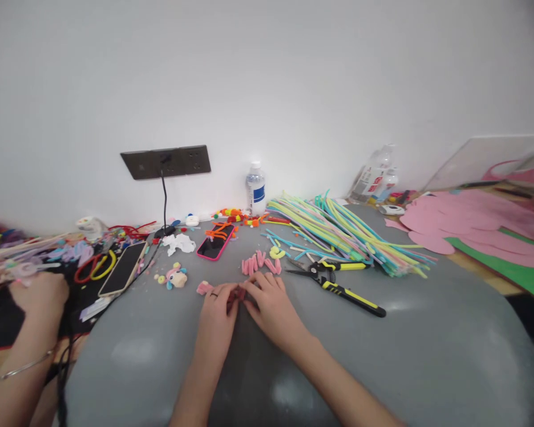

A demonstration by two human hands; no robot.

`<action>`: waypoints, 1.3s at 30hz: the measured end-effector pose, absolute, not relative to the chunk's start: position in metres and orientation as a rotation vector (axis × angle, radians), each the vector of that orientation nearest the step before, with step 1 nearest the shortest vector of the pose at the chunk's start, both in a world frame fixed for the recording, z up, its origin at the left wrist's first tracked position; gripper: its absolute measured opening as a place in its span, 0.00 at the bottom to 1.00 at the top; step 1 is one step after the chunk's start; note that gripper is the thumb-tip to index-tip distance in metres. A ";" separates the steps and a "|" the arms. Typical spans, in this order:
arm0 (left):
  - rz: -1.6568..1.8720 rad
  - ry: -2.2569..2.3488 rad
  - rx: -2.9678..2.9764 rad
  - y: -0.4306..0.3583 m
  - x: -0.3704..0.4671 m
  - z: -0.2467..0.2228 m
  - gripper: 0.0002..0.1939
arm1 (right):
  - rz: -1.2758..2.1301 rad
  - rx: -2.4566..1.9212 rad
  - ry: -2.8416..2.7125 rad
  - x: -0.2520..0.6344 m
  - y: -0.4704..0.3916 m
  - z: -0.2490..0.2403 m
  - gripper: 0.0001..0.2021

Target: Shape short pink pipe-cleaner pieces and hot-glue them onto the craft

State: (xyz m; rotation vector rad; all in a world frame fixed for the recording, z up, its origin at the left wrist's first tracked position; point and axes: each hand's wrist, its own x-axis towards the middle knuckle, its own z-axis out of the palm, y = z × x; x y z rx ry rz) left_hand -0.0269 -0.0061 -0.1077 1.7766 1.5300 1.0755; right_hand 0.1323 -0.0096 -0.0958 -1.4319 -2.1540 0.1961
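Here my left hand (219,308) and right hand (269,305) are pinching a pink piece (240,293), folded pink strips (260,262) lying just beyond the right.

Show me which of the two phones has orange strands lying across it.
The pink-edged phone, beyond the person's left hand: orange strands cross it. The other phone, pale-edged, has none and lies farther left, beside the scissors.

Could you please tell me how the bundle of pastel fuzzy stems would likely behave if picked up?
The bundle of fuzzy stems would probably feel light for its size, being thin strands. It may sag or shift unevenly, since its ends splay out. Single stems likely bend easily and hold shape, as the short bent pink pieces suggest.
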 end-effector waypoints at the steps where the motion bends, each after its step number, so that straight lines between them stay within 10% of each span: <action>1: 1.076 1.536 1.784 -0.004 -0.026 -0.110 0.13 | 0.161 -1.455 -2.170 0.130 -0.009 -0.097 0.09; 39: 0.357 1.610 2.392 0.039 -0.038 -0.048 0.11 | 0.744 -1.061 -0.910 0.187 -0.014 -0.126 0.15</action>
